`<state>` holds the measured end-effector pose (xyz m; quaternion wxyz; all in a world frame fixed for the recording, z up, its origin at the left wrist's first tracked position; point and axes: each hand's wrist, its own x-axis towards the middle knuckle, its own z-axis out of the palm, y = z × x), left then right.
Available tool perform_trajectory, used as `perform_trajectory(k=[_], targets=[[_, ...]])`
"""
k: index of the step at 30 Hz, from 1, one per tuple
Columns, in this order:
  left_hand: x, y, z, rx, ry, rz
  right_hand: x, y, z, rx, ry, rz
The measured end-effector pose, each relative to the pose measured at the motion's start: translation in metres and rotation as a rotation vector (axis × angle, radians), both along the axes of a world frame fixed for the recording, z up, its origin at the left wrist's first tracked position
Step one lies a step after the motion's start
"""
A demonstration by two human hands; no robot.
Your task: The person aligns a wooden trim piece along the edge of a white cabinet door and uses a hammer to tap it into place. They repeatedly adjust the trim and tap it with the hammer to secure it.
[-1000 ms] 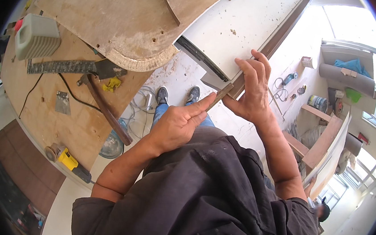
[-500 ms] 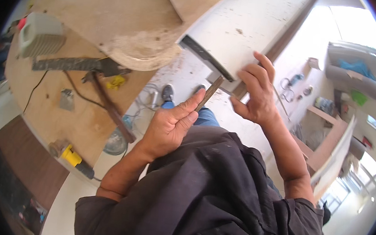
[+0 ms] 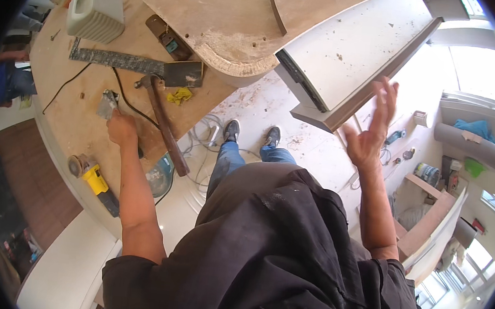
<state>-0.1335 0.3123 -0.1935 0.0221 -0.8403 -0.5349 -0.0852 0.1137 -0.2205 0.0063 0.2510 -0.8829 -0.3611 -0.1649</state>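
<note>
My left hand (image 3: 122, 130) reaches out over the plywood workbench (image 3: 76, 89) and closes on a small grey scraper-like tool (image 3: 108, 104) lying on it beside a black cable. My right hand (image 3: 372, 130) is raised with its fingers spread, holding nothing, just under the edge of a white laminated panel (image 3: 356, 52) that juts out from the bench. A long wooden-handled hammer (image 3: 162, 120) lies just right of my left hand. A metal square (image 3: 132, 63) lies above it.
A white plastic jug (image 3: 95, 13), a hand plane (image 3: 165, 36) and a yellow rag (image 3: 180, 95) sit on the bench. A yellow angle grinder (image 3: 93, 176) lies at its near edge. Curved plywood boards (image 3: 213, 10) are stacked above. Another person (image 3: 4, 77) is at far left.
Both hands have let go of the thin strip they held. My left hand swung left onto the bench to the small tool. My right hand lifted away, fingers spread.
</note>
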Motion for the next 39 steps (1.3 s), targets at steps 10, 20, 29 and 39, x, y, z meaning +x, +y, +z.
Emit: perform_trajectory(k=[10, 20, 29, 39], targets=[[0.075, -0.088, 0.01, -0.176, -0.048, -0.15, 0.036, 0.001, 0.038, -0.279, 0.056, 0.573], [0.048, -0.257, 0.099, -0.866, -1.297, -0.027, 0.061, 0.01, 0.015, -0.124, -0.007, 0.857], [0.105, -0.471, 0.105, -1.365, -1.479, 0.183, 0.065, 0.008, 0.009, -0.126, -0.025, 0.954], [0.12, -0.488, 0.112, -1.133, -1.321, 0.116, 0.069, 0.008, 0.002, -0.056, -0.041, 0.978]])
